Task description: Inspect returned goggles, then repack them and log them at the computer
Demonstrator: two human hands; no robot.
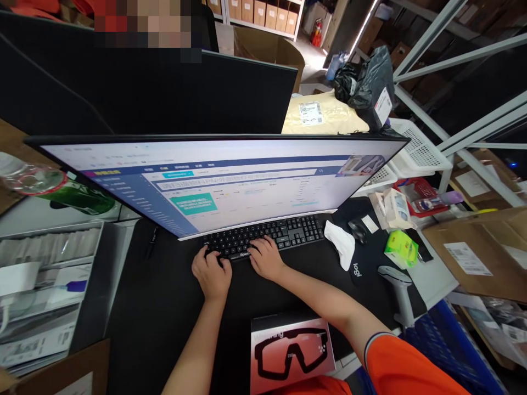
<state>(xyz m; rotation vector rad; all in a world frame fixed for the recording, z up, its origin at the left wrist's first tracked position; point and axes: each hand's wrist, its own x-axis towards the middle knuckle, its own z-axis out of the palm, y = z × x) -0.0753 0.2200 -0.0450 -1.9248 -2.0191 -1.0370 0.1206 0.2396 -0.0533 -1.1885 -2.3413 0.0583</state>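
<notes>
Left hand (213,273) and right hand (267,258) at the keyboard (300,232)

Keyboard x1, along the mat's (152,312) far edge, under the lit monitor (247,186). Left: fingers spread and bent at its left end. Right: fingers loosely spread over its middle. Neither grips anything; key contact can't tell.

Containers:
- Tray (100,274) x1, desk's left edge: 1 white adapter (18,278), papers, packets; count unclear.
- Red basket (424,189) x1, beyond desk's right edge: 1 clear bottle (431,203) visible.
- White baskets (422,144) x2, behind it.
- Green bottle (80,197) x1, far left, liquid inside.

Mat, right side: 1 mouse (357,231), 1 white cloth (342,245). Right edge: 1 scanner (401,293). Near edge: 1 goggles box (292,356), contents not visible.
</notes>
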